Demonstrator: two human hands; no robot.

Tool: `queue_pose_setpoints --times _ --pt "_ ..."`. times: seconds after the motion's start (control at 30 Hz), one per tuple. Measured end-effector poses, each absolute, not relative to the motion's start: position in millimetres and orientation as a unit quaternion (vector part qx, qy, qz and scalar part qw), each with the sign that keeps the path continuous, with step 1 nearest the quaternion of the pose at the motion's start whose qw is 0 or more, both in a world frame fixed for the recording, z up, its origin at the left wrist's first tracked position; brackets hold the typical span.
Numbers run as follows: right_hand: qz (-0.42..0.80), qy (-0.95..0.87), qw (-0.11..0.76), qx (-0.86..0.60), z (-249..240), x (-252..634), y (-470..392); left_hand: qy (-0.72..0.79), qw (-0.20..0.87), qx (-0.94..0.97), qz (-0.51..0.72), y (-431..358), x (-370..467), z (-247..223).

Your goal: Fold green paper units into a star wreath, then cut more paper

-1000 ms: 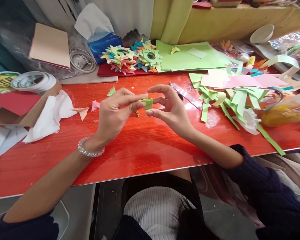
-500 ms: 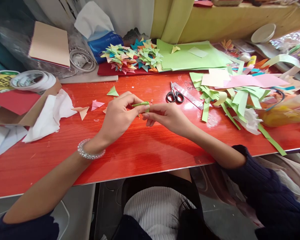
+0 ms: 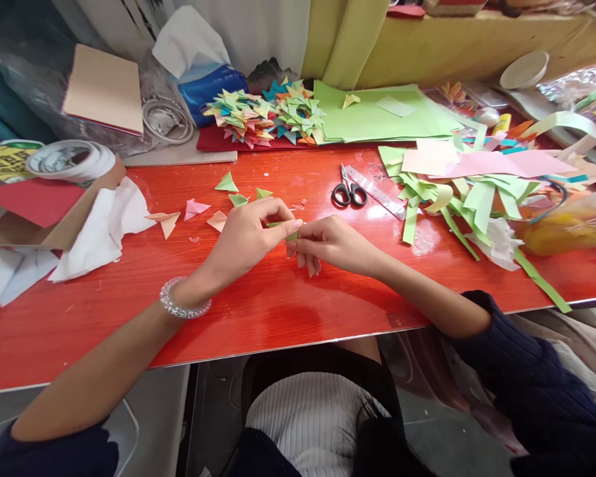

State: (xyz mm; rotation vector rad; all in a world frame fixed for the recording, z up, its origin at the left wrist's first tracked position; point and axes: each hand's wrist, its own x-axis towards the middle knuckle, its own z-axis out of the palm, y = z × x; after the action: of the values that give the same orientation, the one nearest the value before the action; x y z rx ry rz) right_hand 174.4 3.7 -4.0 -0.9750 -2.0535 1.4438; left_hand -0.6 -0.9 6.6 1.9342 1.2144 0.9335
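A small folded green paper piece (image 3: 290, 234) is pinched between both hands above the red table (image 3: 258, 298). My left hand (image 3: 248, 232), with a clear bead bracelet at the wrist, grips it between thumb and fingers. From the other side my right hand (image 3: 330, 244) pinches its right end, the lower fingers loosely curled. Beyond my left hand lie small folded papers: a green one (image 3: 226, 181), a pink one (image 3: 195, 209) and an orange one (image 3: 165, 222). Much of the held piece is hidden by the fingers.
Black-handled scissors (image 3: 349, 189) and a clear ruler (image 3: 376, 192) lie beyond my right hand. Green paper strips (image 3: 481, 197) are heaped at the right. Folded-paper rings (image 3: 241, 118), green sheets (image 3: 372, 126) and a blue tissue pack (image 3: 211, 93) line the back. Tape rolls (image 3: 72, 162) sit left.
Both hands have come slightly lower and nearer the table edge, still pinching the green paper. More small green folded pieces now show beyond my left hand. My right hand's lower fingers hang further down.
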Motion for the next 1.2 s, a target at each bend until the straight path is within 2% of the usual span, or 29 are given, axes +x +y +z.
queue_pose_setpoints --times 0.13,0.2,0.4,0.57,0.63,0.73,0.83,0.9,1.03,1.13,1.2 --pt "0.451 -0.803 0.183 -0.344 1 177 5 0.464 0.335 0.746 0.341 -1 0 6" --pt "0.452 -0.803 0.181 -0.344 2 179 6 0.454 0.370 0.727 0.357 0 1 4" --pt "0.513 -0.696 0.318 -0.389 -4 174 4 0.432 0.553 0.526 0.480 -4 11 -5" --pt "0.478 -0.715 0.312 -0.404 -10 162 -7 0.402 0.605 0.444 0.524 -4 10 1" --pt "0.463 -0.731 0.304 -0.399 -9 161 -4 0.400 0.578 0.474 0.531 5 -2 14" --pt "0.411 -0.747 0.316 -0.417 -5 167 12 0.406 0.431 0.575 0.564 22 -31 32" --pt "0.338 -0.763 0.314 -0.453 0 175 39 0.442 0.314 0.662 0.518 31 -61 30" --pt "0.276 -0.786 0.310 -0.457 3 175 53 0.474 0.319 0.660 0.488 31 -77 18" --pt "0.191 -0.841 0.306 -0.404 16 148 67 0.533 0.327 0.589 0.512 32 -103 -5" --pt "0.184 -0.895 0.227 -0.336 25 103 78 0.552 0.271 0.567 0.548 39 -123 -9" --pt "0.222 -0.907 0.169 -0.316 26 70 90 0.547 0.220 0.560 0.582 44 -135 -8"
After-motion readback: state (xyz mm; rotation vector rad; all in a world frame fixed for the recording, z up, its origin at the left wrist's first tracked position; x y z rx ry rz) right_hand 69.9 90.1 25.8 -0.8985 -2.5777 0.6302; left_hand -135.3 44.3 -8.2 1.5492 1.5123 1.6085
